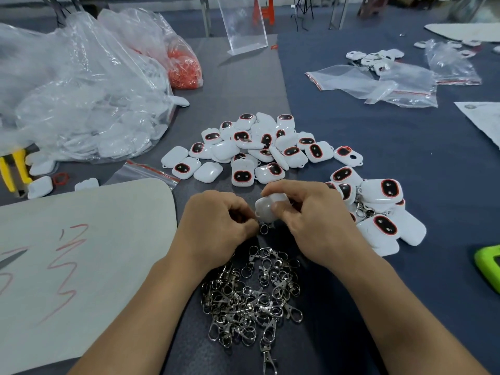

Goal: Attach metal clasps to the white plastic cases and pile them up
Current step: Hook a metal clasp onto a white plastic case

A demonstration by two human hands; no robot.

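cases (254, 150): glossy white plastic | clasps (251, 301): shiny metal | bags (81, 90): clear film

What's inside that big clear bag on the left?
Through the big clear bag you can see white plastic cases, packed loosely. How far they fill it is hidden by the crumpled, glaring plastic.

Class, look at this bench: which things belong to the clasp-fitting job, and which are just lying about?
In the job: left hand pinching a clasp, right hand holding a case, heap of loose clasps, cases waiting, finished pile.

Lying about: yellow pliers, green thing, clear stand, empty bags.
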